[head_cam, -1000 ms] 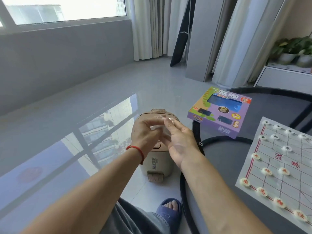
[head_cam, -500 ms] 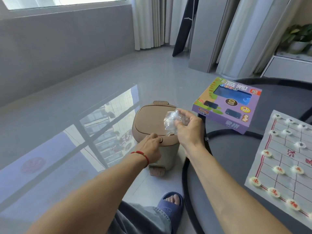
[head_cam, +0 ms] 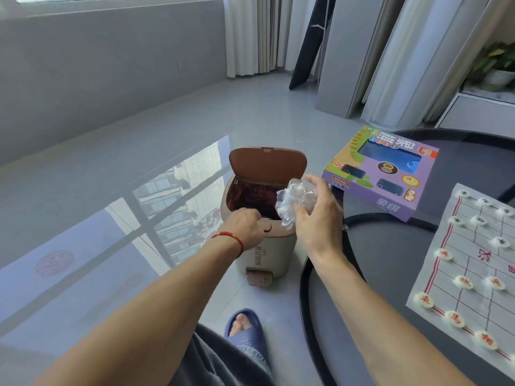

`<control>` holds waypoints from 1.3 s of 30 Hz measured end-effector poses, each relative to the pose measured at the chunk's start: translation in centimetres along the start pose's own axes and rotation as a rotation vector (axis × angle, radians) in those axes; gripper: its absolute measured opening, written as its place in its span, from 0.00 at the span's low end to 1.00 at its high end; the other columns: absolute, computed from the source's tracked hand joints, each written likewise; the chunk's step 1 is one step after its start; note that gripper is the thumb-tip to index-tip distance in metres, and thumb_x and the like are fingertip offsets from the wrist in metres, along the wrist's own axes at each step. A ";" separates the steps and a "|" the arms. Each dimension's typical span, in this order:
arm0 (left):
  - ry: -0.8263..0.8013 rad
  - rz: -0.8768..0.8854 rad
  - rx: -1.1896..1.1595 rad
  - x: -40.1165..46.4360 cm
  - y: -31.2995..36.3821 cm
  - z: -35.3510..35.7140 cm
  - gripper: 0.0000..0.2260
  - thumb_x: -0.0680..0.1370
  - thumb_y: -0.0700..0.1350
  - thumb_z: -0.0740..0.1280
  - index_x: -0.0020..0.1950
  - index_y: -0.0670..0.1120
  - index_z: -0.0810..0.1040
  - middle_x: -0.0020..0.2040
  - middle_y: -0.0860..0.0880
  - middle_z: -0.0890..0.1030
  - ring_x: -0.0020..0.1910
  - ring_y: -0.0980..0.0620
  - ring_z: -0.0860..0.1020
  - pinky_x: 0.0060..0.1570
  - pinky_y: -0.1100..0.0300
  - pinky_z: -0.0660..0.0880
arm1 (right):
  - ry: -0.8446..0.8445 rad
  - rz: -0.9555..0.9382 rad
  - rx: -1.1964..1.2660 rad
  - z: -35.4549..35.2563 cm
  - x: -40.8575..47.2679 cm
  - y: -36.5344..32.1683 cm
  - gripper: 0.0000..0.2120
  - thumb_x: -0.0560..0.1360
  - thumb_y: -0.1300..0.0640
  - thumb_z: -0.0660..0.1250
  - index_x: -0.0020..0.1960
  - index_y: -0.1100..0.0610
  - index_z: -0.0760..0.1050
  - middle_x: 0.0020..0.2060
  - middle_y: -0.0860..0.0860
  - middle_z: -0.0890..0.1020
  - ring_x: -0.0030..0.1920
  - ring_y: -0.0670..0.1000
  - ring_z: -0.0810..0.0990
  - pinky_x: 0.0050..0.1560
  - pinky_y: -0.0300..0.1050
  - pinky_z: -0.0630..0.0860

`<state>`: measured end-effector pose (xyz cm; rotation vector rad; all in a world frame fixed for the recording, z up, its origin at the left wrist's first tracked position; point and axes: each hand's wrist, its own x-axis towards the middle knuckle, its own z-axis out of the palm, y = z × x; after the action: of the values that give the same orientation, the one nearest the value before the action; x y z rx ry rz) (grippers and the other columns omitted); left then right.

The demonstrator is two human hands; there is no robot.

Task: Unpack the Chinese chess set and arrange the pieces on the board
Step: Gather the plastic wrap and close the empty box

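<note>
- The board (head_cam: 473,263) is a thin pale sheet lying flat on the dark round table (head_cam: 376,260) at my right, ruled in red lines with red characters across its middle.
- Round cream pieces (head_cam: 463,282) sit on the line crossings: red-marked ones along the near rows, dark-marked ones along the far rows.
- The purple box (head_cam: 384,174) of the set lies on the far-left part of the table, its corner overhanging the rim; it is glossy card with a blue window and cartoon stickers.
- My right hand (head_cam: 317,218) pinches a crumpled clear plastic wrapper (head_cam: 292,201) between thumb and curled fingers, holding it over the right side of the bin's mouth.
- My left hand (head_cam: 245,227) rests on the bin's front rim, fingers curled down by the push button; whether they press it I cannot tell. A red string (head_cam: 231,238) circles that wrist.
- The small bin (head_cam: 267,246) stands on the floor just beside the table's edge, beige smooth plastic with a brown lid (head_cam: 267,165) standing upright, a dark red liner inside and a ribbed pedal (head_cam: 259,277) at its foot.
- My foot in a blue slipper (head_cam: 246,327) is on the glossy grey floor (head_cam: 111,218), which mirrors the window.
- Pale curtains (head_cam: 256,34) and a potted plant (head_cam: 496,65) stand at the back.
</note>
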<state>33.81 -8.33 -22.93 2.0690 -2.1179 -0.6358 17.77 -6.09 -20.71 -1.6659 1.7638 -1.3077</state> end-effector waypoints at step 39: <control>-0.114 -0.254 0.222 2.8 -2.5 -1.7 0.15 0.78 0.51 0.62 0.64 0.50 0.74 0.60 0.46 0.79 0.59 0.42 0.77 0.58 0.47 0.76 | -0.261 -0.372 -0.543 5.6 12.1 -2.1 0.36 0.75 0.67 0.61 0.81 0.54 0.57 0.78 0.55 0.63 0.78 0.56 0.61 0.78 0.57 0.60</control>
<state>36.62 -11.35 -22.89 2.5068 -2.0863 -0.5830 20.74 -19.00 -17.98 -2.4273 1.8042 -0.7112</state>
